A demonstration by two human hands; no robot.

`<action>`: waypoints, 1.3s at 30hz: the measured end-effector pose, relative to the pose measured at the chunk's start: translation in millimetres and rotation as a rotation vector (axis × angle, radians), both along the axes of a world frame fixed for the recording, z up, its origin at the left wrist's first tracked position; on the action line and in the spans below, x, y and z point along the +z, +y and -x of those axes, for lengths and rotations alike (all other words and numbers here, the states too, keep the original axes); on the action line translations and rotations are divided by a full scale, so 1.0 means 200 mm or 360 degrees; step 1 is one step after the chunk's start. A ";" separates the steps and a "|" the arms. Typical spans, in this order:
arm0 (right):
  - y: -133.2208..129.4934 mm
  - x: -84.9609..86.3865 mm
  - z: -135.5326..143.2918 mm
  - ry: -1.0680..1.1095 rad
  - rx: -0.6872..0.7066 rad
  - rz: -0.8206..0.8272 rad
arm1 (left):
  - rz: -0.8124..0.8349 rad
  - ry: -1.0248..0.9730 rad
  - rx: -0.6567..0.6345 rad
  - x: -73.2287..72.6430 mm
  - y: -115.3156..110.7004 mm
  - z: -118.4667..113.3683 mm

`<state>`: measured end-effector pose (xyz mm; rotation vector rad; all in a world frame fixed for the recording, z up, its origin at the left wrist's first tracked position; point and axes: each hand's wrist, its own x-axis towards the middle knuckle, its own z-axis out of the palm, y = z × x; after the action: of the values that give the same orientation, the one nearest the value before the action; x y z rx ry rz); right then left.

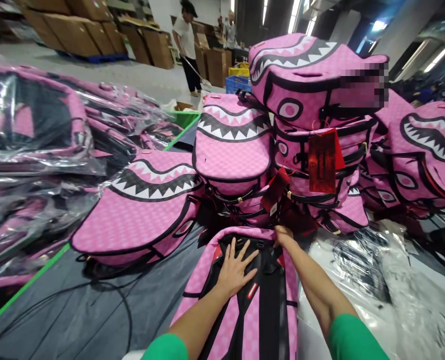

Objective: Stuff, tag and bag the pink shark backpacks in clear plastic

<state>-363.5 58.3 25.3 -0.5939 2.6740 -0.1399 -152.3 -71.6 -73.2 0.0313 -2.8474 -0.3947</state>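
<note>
A pink and black backpack (230,320) lies in front of me with its strap side up and its top pointing away. My left hand (234,270) rests flat on the black upper back panel, fingers spread. At the top right corner of the same backpack is my right hand (284,236), its fingers curled over the pink edge; the fingertips are partly hidden. Just beyond stands a stack of pink backpacks (233,145) with a shark-mouth print. Dark red hang tags (322,162) dangle from the taller stack (297,85) on the right.
Plastic-wrapped backpacks (38,125) pile up at left behind a green edge strip (30,282). One unwrapped backpack (143,210) lies nearer, by a black cord (126,300). Clear plastic bags (357,280) cover the right side. A person (186,45) stands behind, near cardboard boxes (75,32).
</note>
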 end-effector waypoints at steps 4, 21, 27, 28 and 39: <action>0.15 0.10 -0.49 0.0309 0.0096 0.0127 | -0.0114 -0.0148 0.0035 0.07 0.01 0.00; 0.31 -0.33 -1.49 0.0417 0.0349 0.0175 | -0.0198 -0.0371 -0.0714 0.42 0.12 -0.55; 0.33 -0.42 -1.51 0.0546 0.0339 0.0347 | -0.0057 -0.0496 -0.1093 0.37 0.29 -0.95; 0.33 -0.43 -1.50 0.0567 0.0341 0.0414 | -0.0054 -0.0499 -0.1057 0.33 0.29 -0.95; 0.44 -0.11 -1.67 0.0204 0.1584 0.0923 | -0.0090 -0.0507 -0.0884 0.22 0.28 -0.87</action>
<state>-29.1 146.9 2.5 -2.0549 2.0961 -0.5935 20.8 -15.6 -29.9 -0.7626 -3.1194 -0.6258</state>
